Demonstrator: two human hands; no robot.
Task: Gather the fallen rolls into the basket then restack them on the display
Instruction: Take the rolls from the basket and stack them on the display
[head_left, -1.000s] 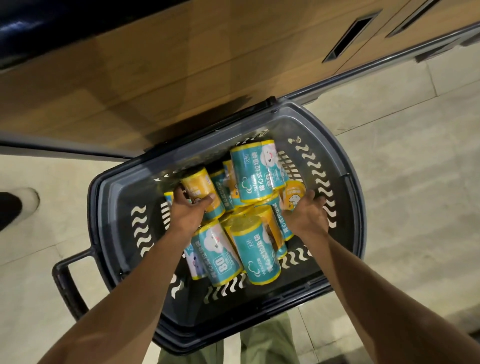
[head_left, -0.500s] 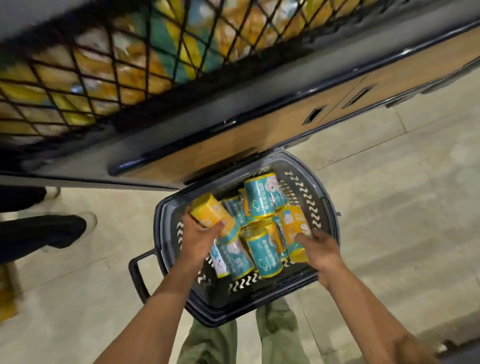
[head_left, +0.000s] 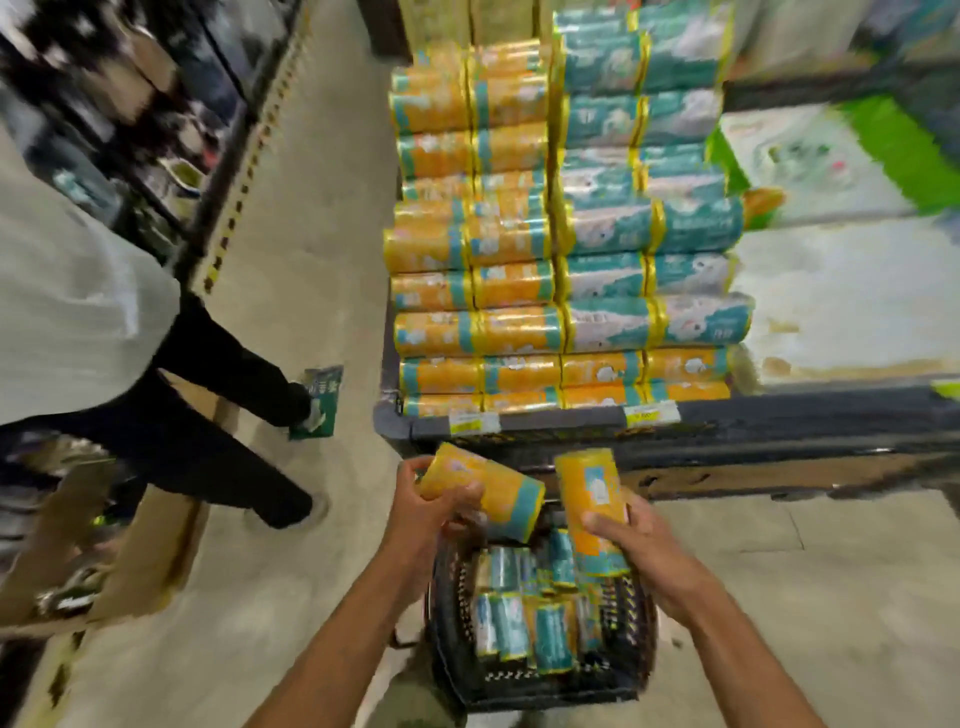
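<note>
My left hand (head_left: 423, 512) grips a yellow roll (head_left: 483, 491) lying sideways above the black basket (head_left: 641, 670). My right hand (head_left: 626, 535) holds a second yellow roll (head_left: 589, 499) nearly upright, just right of the first. Both rolls hang in front of the display's dark front edge (head_left: 571, 423). Several teal and yellow rolls (head_left: 524, 623) lie in the basket below my hands. The display stack (head_left: 561, 234) rises ahead, yellow rolls on its left and bottom rows, teal ones on the right.
A person in a white top and black trousers (head_left: 171, 415) stands on the left, one foot on a green pack (head_left: 319, 400). Cardboard (head_left: 150, 551) lies at the left. White and green packs (head_left: 841, 208) fill the display to the right. Shelving (head_left: 156, 104) lines the far left.
Both hands have lifted a yellow roll each out of the basket to the height of the display's front edge. My view has swung up from the basket to the stacked display.
</note>
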